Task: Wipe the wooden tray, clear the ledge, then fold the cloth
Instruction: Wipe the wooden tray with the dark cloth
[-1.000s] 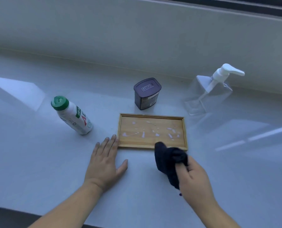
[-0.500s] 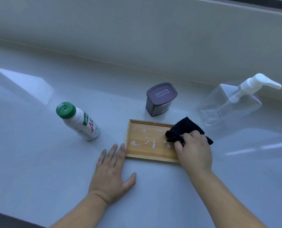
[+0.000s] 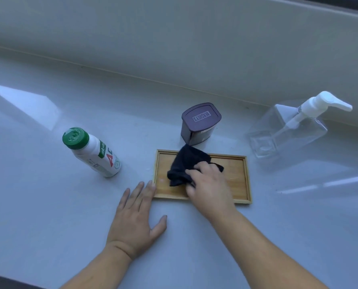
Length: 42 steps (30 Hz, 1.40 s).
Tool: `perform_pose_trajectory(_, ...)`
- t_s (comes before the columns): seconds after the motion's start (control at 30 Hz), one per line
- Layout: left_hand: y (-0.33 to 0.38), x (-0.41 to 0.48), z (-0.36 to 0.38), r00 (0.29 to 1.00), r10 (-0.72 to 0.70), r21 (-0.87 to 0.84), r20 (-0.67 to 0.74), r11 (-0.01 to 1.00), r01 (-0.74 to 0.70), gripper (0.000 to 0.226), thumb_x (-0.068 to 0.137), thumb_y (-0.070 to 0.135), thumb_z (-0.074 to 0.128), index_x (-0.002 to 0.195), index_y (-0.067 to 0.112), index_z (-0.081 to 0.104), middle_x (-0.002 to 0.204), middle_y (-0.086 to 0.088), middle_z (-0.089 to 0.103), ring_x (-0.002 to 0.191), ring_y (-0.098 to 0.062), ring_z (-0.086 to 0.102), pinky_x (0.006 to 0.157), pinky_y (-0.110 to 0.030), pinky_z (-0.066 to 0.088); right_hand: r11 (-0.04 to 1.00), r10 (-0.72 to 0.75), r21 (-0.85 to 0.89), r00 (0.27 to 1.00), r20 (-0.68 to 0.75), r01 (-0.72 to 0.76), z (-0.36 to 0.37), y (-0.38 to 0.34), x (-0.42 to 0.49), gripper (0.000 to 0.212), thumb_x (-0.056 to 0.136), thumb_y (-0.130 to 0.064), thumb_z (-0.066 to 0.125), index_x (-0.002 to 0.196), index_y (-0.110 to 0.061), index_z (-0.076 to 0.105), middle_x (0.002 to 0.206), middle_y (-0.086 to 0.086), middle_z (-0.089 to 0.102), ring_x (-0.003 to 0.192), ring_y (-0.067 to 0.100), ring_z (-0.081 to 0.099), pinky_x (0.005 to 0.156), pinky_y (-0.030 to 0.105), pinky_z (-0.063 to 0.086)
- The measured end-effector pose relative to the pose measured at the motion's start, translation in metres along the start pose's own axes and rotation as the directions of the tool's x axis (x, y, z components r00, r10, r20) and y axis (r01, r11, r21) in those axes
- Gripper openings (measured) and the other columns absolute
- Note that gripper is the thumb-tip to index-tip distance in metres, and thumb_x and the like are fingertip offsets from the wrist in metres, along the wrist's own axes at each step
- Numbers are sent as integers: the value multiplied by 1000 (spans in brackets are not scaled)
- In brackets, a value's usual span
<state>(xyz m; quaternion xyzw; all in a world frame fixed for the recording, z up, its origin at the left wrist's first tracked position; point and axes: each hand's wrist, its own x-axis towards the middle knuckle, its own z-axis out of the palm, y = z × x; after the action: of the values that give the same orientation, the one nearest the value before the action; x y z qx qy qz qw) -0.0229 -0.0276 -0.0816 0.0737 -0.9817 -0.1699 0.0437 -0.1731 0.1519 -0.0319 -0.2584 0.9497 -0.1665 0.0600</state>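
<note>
A shallow wooden tray (image 3: pixel 236 176) lies flat on the pale ledge (image 3: pixel 48 205). A crumpled black cloth (image 3: pixel 186 163) is pressed onto the tray's left half by my right hand (image 3: pixel 211 188), whose fingers grip it. The right half of the tray shows bare wood; a faint pale smear remains near its left end. My left hand (image 3: pixel 136 217) lies flat on the ledge, fingers spread, fingertips touching the tray's left front corner.
A white bottle (image 3: pixel 94 153) with a green cap stands left of the tray. A dark lidded tub (image 3: pixel 199 124) stands just behind the tray. A clear pump dispenser (image 3: pixel 288 130) stands at the right. A wall runs behind the ledge.
My right hand carried the cloth from the ledge onto the tray's right end, then swept it left across the tray. The white spots on the wood are mostly gone. My left hand stayed put.
</note>
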Motion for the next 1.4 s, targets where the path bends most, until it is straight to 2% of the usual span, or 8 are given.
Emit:
perform_pose_trajectory(0.23,1,-1,0,1000,29,14,-10,999,-29,86,86,56,54,155,6,44,158,-4,51,151,-24,39,123,-53,22,890,455,51,886,-90,-452,-21,55,-16,18,86,-21,65,96,-9,74,105,9,58,99,33,50,77,40,48)
perform_pose_trajectory(0.5,0,1,-4,997,-37,-69,74,997,42,88,86,59,57,160,15,37,163,3,43,156,-15,26,126,-52,20,983,110,150,994,1,-109,28,-73,22,14,83,-23,61,86,-11,69,102,6,56,91,29,48,80,44,46)
perform_pose_trajectory(0.7,0,1,-2,998,-46,-47,42,998,48,69,84,56,57,134,9,62,143,-4,65,151,-19,38,126,-51,21,985,-83,161,980,181,53,16,-52,9,28,87,-25,59,110,-19,74,112,0,56,102,26,47,90,41,46)
perform_pose_trajectory(0.8,1,0,-2,998,-41,-25,37,999,42,79,83,56,58,145,8,55,148,-3,60,150,-20,39,125,-49,20,983,-158,131,953,259,127,-3,-24,-8,32,90,-28,58,119,-28,74,112,-6,56,107,23,49,89,39,48)
perform_pose_trajectory(0.9,1,0,-1,999,-36,-53,12,998,37,76,84,55,57,145,11,54,156,0,53,150,-20,39,125,-50,21,996,-88,46,958,275,78,-22,12,-21,35,87,-27,61,119,-30,75,113,-6,59,108,24,53,91,38,47)
perform_pose_trajectory(1.0,1,-1,-1,1000,-23,-57,-8,998,23,75,85,54,56,145,9,55,155,-1,54,149,-22,41,123,-52,24,990,140,-8,976,168,-141,-40,51,-37,31,81,-23,67,111,-25,77,107,-2,61,102,26,57,81,35,49)
perform_pose_trajectory(1.13,1,-1,-2,1000,-15,-65,-1,998,15,73,89,53,54,147,10,52,154,-1,55,150,-22,40,123,-52,24,912,409,-16,907,103,-410,-41,64,-44,25,82,-26,64,106,-21,71,97,-7,51,91,20,49,67,34,45)
perform_pose_trajectory(1.4,0,2,-2,997,-70,-115,10,991,71,63,101,42,41,153,6,47,148,-9,60,148,-20,43,127,-41,12,950,224,188,965,139,-248,-10,-23,-6,19,87,-28,61,100,-20,72,101,0,56,94,25,57,71,37,52)
